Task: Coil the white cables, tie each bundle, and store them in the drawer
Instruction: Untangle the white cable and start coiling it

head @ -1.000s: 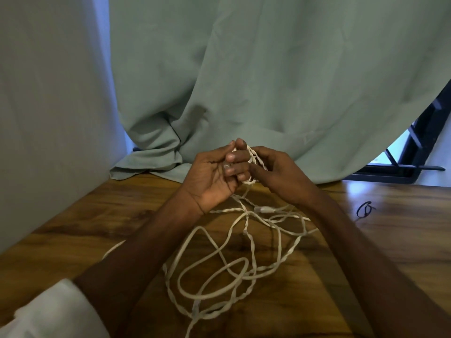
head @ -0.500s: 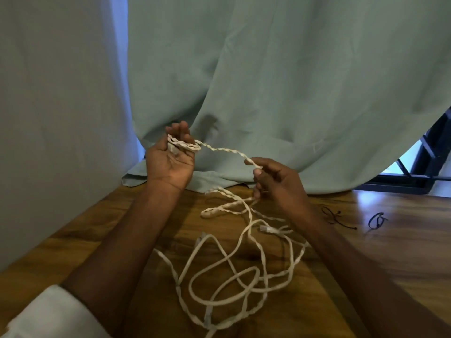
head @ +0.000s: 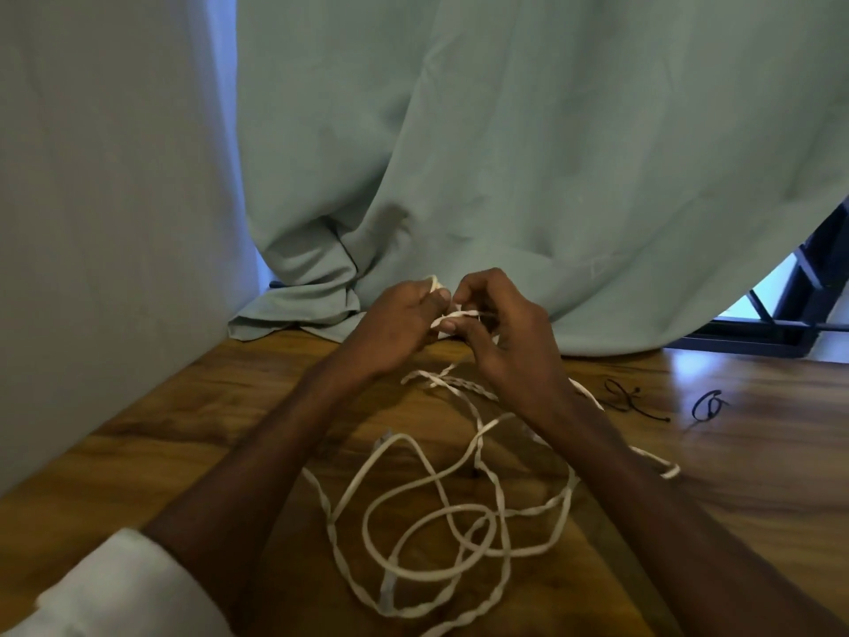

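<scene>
Two bare hands, raised together above the wooden table [head: 758, 475]: left hand [head: 395, 326] and right hand [head: 507, 335], fingers of both curled, both pinching the top of the white twisted cable [head: 432, 512]. One cable tangle counted; possibly two strands, cannot tell. Held end between the fingertips, the rest hanging down, lying in loose loops on the wood between the forearms. Two small black ties [head: 631, 400] lying to the right, apart from the cable. Pale green curtain [head: 528, 154] behind.
</scene>
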